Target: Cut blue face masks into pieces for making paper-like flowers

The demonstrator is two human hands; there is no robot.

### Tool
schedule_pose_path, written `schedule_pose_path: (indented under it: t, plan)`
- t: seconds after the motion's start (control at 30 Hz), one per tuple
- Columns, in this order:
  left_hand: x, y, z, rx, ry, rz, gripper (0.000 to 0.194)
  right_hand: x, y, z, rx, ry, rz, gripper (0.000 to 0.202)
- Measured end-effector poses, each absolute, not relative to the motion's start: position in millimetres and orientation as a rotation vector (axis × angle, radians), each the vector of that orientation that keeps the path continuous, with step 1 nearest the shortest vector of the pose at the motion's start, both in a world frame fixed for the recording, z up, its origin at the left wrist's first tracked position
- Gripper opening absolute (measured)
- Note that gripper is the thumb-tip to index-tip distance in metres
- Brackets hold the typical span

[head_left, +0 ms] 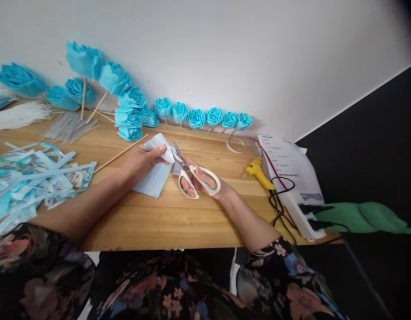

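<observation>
My left hand (143,162) pinches a folded piece of pale blue fabric (158,146), thumb on top. In my right hand (200,178) is a pair of scissors (205,180) with white handles, my fingers through the loops. Their blades stand apart and point up and left, right at the fabric's edge; whether they touch it I cannot tell. Beneath my left hand a light blue fabric sheet (153,180) lies on the wooden table (152,226). A small bluish piece (177,169) shows partly behind the scissors.
Blue fabric flowers on sticks (197,118) line the wall. Cut strips (41,178) heap at left, beside a thin stick (121,153). At right are a tape roll (236,144), a yellow glue gun (260,173), printed paper (292,164), and a power strip (301,218) with cables.
</observation>
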State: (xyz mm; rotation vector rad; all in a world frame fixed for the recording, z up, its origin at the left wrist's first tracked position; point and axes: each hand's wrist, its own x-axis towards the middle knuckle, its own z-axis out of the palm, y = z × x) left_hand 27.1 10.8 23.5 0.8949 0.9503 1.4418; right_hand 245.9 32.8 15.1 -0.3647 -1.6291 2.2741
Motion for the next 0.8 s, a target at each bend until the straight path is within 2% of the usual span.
schedule_pose_path:
  t: [0.33,0.57,0.8]
  plan:
    - [33.7,3.1,28.1,0.958,1.043,1.299,0.037,243.1,31.2,15.5,-0.351,-1.557,2.244,0.084]
    - [33.1,2.8,28.6,0.959,1.029,1.349,0.029,245.0,31.6,10.7,-0.332,-1.522,2.253,0.075]
    - [36.3,-2.3,32.7,1.189,1.15,1.252,0.033,243.1,31.8,9.4,-0.293,-1.538,2.255,0.074]
